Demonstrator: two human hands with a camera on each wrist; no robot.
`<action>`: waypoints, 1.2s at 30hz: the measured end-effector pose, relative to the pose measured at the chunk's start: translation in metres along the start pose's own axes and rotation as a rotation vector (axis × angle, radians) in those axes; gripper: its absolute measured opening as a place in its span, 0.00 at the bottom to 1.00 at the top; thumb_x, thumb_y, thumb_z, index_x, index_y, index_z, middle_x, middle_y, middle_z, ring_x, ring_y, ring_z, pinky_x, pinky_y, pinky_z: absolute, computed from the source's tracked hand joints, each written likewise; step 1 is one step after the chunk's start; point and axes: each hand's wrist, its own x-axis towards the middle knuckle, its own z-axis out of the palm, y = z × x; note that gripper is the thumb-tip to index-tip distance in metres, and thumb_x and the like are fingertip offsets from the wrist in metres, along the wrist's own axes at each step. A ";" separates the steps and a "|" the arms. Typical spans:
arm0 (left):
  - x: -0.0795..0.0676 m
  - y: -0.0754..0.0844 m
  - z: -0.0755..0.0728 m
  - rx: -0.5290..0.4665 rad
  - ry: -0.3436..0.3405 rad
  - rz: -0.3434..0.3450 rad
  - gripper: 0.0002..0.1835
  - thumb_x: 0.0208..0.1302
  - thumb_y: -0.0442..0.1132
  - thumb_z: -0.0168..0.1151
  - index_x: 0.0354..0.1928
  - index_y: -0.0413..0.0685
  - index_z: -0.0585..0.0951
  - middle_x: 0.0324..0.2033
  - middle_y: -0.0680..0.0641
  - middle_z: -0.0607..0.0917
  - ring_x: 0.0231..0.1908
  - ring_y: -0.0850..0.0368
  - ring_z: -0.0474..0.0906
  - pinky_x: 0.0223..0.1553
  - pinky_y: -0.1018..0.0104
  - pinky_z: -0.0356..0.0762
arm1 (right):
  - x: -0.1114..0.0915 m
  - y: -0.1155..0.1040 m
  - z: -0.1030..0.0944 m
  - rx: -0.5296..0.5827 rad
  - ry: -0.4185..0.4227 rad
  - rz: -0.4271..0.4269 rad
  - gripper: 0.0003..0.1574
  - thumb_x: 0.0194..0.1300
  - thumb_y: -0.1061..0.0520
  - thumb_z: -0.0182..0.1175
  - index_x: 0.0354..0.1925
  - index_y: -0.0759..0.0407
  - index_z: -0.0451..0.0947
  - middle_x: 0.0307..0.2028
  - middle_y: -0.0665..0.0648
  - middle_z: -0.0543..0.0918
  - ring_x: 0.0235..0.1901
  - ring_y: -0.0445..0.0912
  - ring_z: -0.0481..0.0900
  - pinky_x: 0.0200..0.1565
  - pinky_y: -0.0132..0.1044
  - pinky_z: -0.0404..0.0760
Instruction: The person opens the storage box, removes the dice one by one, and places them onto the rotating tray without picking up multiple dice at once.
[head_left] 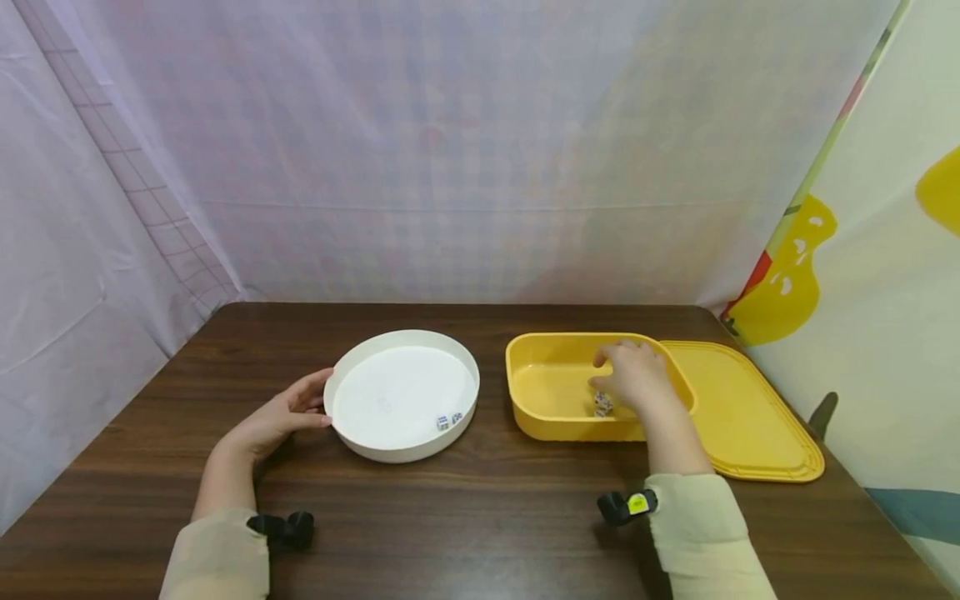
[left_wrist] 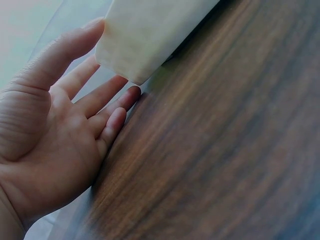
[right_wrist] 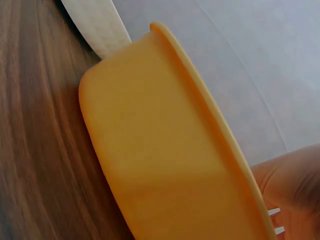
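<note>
My left hand (head_left: 281, 417) is at the left side of a round white tray (head_left: 360, 446), fingers loosely extended. In the left wrist view the thumb touches the tray's outer wall (left_wrist: 150, 35). Two dice (head_left: 443, 422) lie inside the tray near its front right. My right hand (head_left: 637, 375) reaches over the right part of a yellow box (head_left: 555, 429), its thumb and index finger apart. Several dice (head_left: 603, 404) sit in the box just below that hand. In the right wrist view the box wall (right_wrist: 160, 130) hides most of the fingers.
A yellow lid (head_left: 757, 417) lies flat on the right of the dark wooden table (head_left: 450, 525), partly behind the box. White cloth (head_left: 480, 150) hangs along the back. A patterned cloth (head_left: 885, 333) hangs at the right. Each wrist carries a black camera mount (head_left: 285, 529).
</note>
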 end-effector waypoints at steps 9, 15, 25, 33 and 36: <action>-0.001 0.001 0.000 0.012 0.000 -0.002 0.44 0.61 0.31 0.63 0.73 0.37 0.48 0.71 0.34 0.50 0.68 0.35 0.49 0.63 0.44 0.45 | -0.001 0.017 0.004 -0.011 0.004 -0.001 0.18 0.60 0.51 0.65 0.44 0.61 0.80 0.50 0.71 0.76 0.53 0.72 0.65 0.52 0.65 0.59; -0.001 -0.001 0.000 0.017 0.002 -0.003 0.44 0.61 0.30 0.62 0.73 0.37 0.48 0.71 0.34 0.50 0.67 0.35 0.50 0.63 0.45 0.47 | 0.002 0.021 0.009 -0.024 -0.005 -0.027 0.16 0.60 0.52 0.65 0.43 0.59 0.81 0.48 0.71 0.76 0.51 0.72 0.66 0.50 0.63 0.61; -0.002 0.002 0.001 -0.018 -0.005 0.013 0.44 0.61 0.29 0.63 0.73 0.35 0.47 0.71 0.32 0.49 0.68 0.33 0.48 0.63 0.39 0.42 | 0.006 0.026 0.016 -0.016 -0.057 -0.032 0.12 0.61 0.55 0.63 0.43 0.58 0.81 0.45 0.70 0.76 0.48 0.69 0.67 0.47 0.62 0.62; -0.001 0.000 0.000 -0.022 0.000 0.006 0.44 0.61 0.29 0.63 0.73 0.36 0.48 0.72 0.33 0.48 0.68 0.33 0.47 0.64 0.40 0.40 | 0.008 0.026 0.016 -0.025 -0.062 -0.047 0.09 0.61 0.59 0.62 0.41 0.57 0.82 0.44 0.70 0.77 0.47 0.69 0.68 0.46 0.62 0.64; 0.000 -0.001 -0.001 -0.017 0.000 -0.001 0.45 0.61 0.30 0.63 0.73 0.36 0.48 0.72 0.34 0.48 0.68 0.34 0.47 0.64 0.40 0.40 | 0.009 0.027 0.016 -0.029 -0.062 -0.054 0.09 0.61 0.59 0.62 0.41 0.57 0.82 0.44 0.70 0.77 0.46 0.69 0.69 0.45 0.62 0.64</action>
